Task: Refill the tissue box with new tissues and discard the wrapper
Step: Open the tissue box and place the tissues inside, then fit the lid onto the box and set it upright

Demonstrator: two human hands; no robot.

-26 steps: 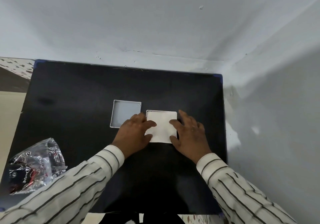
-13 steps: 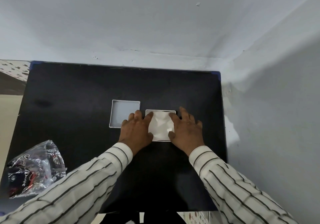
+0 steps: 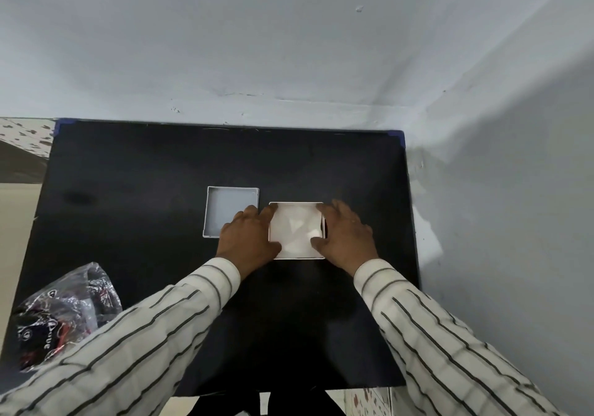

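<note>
A white square tissue box [image 3: 296,256] sits near the middle of the black table [image 3: 135,171], filled with white tissues [image 3: 294,229]. My left hand [image 3: 249,240] rests against the box's left side, fingers on the tissues' edge. My right hand [image 3: 345,235] lies on the right side, fingertips pressing the tissues down. The box's white lid [image 3: 229,208] lies upside down just left of the box, partly under my left hand. A crumpled clear wrapper [image 3: 61,316] with dark print lies at the table's front left.
The table stands in a corner, with a pale wall behind it and another wall close on the right. Patterned floor shows past the table's left edge. My striped sleeves cross the table's front.
The flat tissue stack has been pressed down into the box and now looks creased. Both hands stayed at the box's sides, fingers shifting over the tissues.
</note>
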